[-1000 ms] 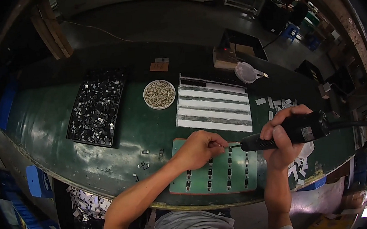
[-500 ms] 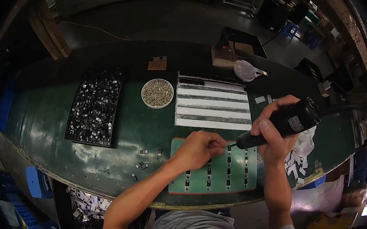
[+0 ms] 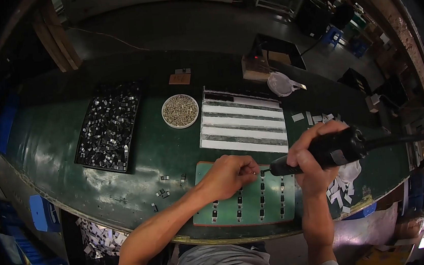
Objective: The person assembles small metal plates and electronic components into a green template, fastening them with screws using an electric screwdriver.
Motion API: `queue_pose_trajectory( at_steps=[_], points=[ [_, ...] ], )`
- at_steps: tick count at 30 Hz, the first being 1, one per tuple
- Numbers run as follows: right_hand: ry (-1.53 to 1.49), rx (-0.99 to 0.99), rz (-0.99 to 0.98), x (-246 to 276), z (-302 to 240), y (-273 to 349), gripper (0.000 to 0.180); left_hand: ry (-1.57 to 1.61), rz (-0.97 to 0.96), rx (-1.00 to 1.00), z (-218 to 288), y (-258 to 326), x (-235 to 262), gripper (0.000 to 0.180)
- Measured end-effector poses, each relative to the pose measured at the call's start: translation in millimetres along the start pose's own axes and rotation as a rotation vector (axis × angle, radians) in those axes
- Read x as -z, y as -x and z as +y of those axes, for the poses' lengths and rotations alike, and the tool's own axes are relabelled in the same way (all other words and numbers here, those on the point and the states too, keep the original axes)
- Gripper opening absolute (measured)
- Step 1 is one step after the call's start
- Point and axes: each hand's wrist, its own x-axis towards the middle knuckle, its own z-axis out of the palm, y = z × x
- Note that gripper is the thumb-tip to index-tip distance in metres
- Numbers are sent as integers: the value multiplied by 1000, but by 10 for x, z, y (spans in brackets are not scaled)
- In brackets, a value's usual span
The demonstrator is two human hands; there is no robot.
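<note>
My right hand (image 3: 312,159) grips a black electric screwdriver (image 3: 326,152) lying nearly level, its bit pointing left toward my left hand. My left hand (image 3: 229,176) rests curled on a light green fixture plate (image 3: 275,205), fingertips pinched at the driver's tip; whether they hold a small part I cannot tell. The plate carries rows of small dark metal parts. A cable runs right from the driver's rear.
A white bowl of screws (image 3: 180,111) sits behind the plate. A black tray of metal parts (image 3: 109,127) lies left, a striped white rack (image 3: 244,121) at centre. Loose small parts (image 3: 164,191) and white scraps (image 3: 342,186) lie on the green bench (image 3: 50,148).
The screwdriver has swung down and left, so its bit now meets my left fingertips. My left hand has stayed on the plate.
</note>
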Motion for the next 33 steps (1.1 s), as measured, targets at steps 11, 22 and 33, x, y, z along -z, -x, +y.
queue_pose_trajectory(
  at_steps=[11, 22, 33],
  points=[
    [-326, 115, 1, -1, -309, 52, 58, -104, -19, -50, 4, 0, -11, 17],
    [-368, 85, -45, 19, -300, 50, 58, -129, -38, -142, -18, 5, -7, 20],
    [-147, -69, 70, -30, -248, 113, 63, -72, -59, -43, -24, 17, 28, 21]
  ],
)
